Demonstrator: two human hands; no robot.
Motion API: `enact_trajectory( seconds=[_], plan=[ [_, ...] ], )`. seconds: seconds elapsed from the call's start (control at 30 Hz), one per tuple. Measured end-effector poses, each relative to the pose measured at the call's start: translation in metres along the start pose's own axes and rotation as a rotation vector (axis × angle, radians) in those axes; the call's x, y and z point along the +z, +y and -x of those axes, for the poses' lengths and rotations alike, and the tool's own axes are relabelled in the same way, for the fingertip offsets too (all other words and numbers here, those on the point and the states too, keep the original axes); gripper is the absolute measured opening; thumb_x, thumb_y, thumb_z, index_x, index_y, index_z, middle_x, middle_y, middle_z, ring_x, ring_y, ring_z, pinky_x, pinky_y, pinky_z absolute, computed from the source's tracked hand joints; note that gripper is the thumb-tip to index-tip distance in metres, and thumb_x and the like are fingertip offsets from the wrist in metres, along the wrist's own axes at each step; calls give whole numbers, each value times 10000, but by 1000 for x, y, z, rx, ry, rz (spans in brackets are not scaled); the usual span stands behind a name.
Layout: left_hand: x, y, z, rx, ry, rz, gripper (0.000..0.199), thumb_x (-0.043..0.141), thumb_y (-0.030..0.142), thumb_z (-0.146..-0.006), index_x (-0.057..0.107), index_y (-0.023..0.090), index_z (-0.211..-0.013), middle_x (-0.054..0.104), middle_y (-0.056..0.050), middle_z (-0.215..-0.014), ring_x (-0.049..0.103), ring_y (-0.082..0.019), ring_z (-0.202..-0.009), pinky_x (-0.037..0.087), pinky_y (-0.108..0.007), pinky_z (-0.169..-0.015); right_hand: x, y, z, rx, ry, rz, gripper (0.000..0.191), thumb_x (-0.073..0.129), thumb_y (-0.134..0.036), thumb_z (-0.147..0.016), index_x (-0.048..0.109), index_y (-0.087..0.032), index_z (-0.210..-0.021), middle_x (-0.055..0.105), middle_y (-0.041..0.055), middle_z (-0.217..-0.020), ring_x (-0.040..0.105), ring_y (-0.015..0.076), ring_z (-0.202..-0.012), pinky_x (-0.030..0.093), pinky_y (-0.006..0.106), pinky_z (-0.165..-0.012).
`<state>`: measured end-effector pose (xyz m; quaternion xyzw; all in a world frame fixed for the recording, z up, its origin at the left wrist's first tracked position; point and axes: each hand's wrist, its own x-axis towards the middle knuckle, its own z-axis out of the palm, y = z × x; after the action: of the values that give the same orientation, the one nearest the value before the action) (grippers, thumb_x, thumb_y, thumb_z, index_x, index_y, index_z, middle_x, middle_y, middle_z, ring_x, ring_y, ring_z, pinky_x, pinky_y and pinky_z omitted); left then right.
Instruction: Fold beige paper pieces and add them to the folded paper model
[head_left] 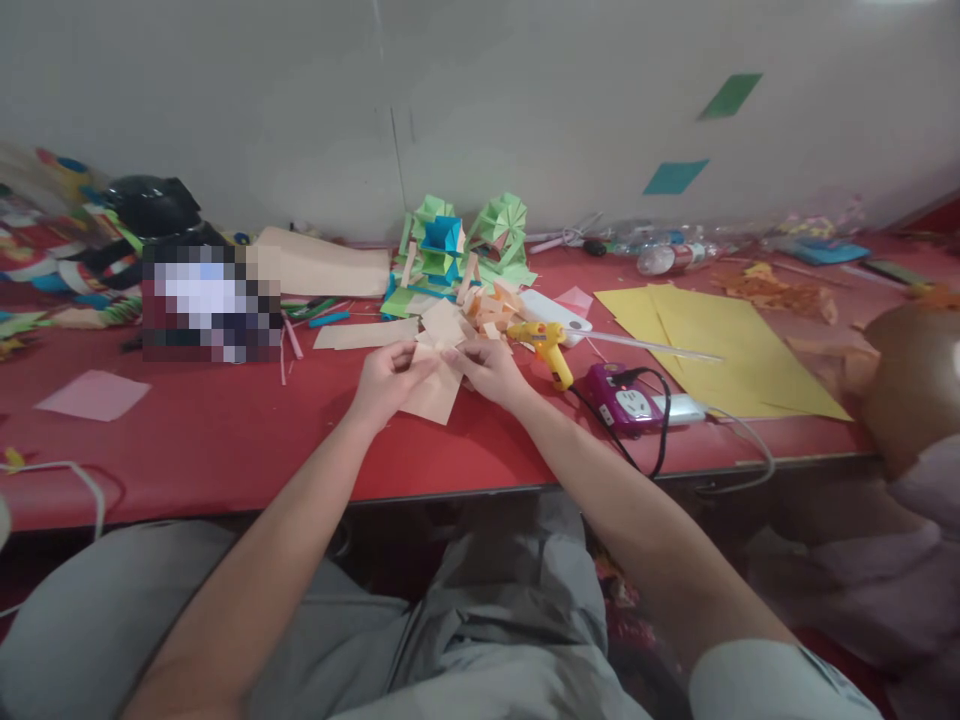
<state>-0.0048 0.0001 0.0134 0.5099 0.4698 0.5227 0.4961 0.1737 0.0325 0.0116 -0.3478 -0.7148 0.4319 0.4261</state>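
The beige paper piece (427, 352) is at the centre of the frame, above the red table (480, 455). The left hand (384, 382) pinches its left side between thumb and fingers; the right hand (493, 370) pinches its right side. Just right of centre lies the yellow glue gun (551, 352), near the purple power strip (622, 402). Yellow sheets (727, 345) occupy the right of the frame. Green-and-blue folded paper models (442, 250) stand at upper centre.

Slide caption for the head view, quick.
Left hand and right hand pinch tan paper near a yellow glue gun.
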Motion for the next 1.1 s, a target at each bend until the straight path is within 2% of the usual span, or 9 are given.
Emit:
enact_trajectory(
  seconds=[0.13, 0.23, 0.37, 0.57, 0.67, 0.8, 1.0, 1.1],
  plan=[
    [-3, -2, -1, 14, 33, -85, 466, 869, 462, -616, 739, 150, -937, 773, -106, -902, 718, -258, -812, 562, -340, -727, 2, 2, -1, -1, -19, -12, 556, 592, -693, -796, 516, -178, -600, 424, -29, -548, 355, 93, -546, 258, 247, -490],
    [-3, -2, -1, 8, 7, -116, 471, 872, 484, -603, 740, 157, -914, 771, -99, -874, 716, -264, -807, 563, -344, -716, 4, 3, -2, 13, -1, 0, 538, 618, -694, -772, 564, -169, -667, 466, -24, -588, 370, 94, -559, 270, 247, -502],
    [0, -1, 0, -23, -44, -76, 504, 888, 480, -582, 734, 151, -931, 769, -110, -903, 715, -272, -839, 558, -345, -732, 3, 5, -2, -11, 26, 5, 534, 623, -679, -779, 531, -174, -633, 446, -28, -583, 363, 92, -554, 285, 254, -516],
    [-1, -3, 1, -20, -69, -65, 479, 826, 558, -651, 745, 162, -908, 762, -96, -883, 703, -252, -802, 539, -327, -704, 2, 4, -1, -2, 58, -4, 520, 615, -666, -794, 491, -189, -626, 422, -35, -556, 357, 95, -540, 269, 250, -497],
    [-2, -3, 1, -3, -61, -118, 472, 831, 576, -629, 740, 164, -841, 751, -78, -818, 685, -232, -739, 517, -309, -664, 3, 2, -1, 1, 28, -15, 493, 618, -643, -798, 548, -177, -653, 475, -19, -587, 387, 101, -560, 294, 251, -513],
    [0, -1, 3, 14, -113, -145, 441, 827, 565, -643, 742, 170, -819, 745, -70, -805, 680, -223, -751, 507, -289, -665, 4, 2, -1, -25, 9, 5, 414, 616, -564, -819, 640, -157, -742, 564, 13, -658, 439, 116, -598, 330, 260, -545],
    [-1, -3, 3, -11, -129, -151, 440, 811, 562, -668, 755, 167, -853, 753, -80, -830, 679, -223, -733, 507, -294, -652, 1, 2, -1, -4, 86, 28, 369, 623, -523, -814, 628, -163, -735, 497, -18, -599, 387, 100, -559, 298, 250, -522],
    [-4, -6, 2, -9, -118, -171, 434, 815, 555, -665, 759, 164, -842, 755, -79, -817, 681, -226, -716, 508, -296, -636, 1, 1, -1, 27, 68, 8, 391, 631, -550, -803, 640, -162, -749, 505, -15, -606, 393, 101, -563, 291, 247, -517]
  ],
)
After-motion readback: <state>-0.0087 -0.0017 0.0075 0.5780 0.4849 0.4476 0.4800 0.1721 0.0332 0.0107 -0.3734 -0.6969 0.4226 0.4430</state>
